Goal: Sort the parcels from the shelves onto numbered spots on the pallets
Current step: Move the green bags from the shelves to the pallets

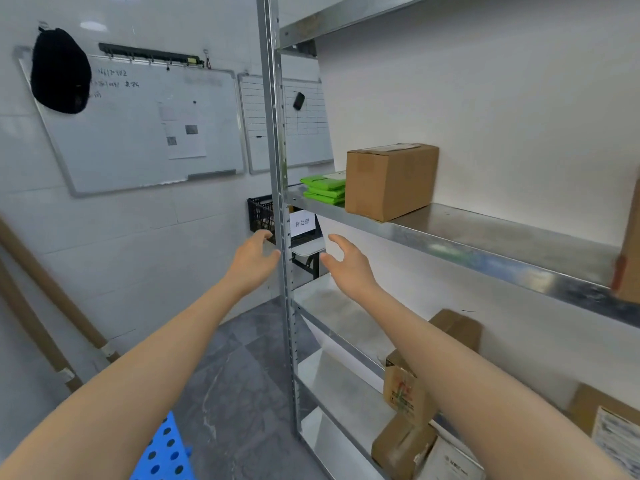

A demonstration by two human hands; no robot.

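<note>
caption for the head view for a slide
Open left hand and right hand reach toward a metal shelf holding a cardboard box and green parcels.

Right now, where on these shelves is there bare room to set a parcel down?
The middle shelf is bare between the brown box and the box at the right edge. The shelf below is bare at its left end. Crowded: green packets beside the brown box, and parcels bunched on the lower right.

A brown cardboard box (389, 181) sits on the grey metal shelf (485, 233), above and right of my right hand (349, 268). A stack of flat green plastic parcels (323, 190) lies just left of the box. The perforated steel post (277, 133) stands between that hand and my left hand (254, 261).
</note>
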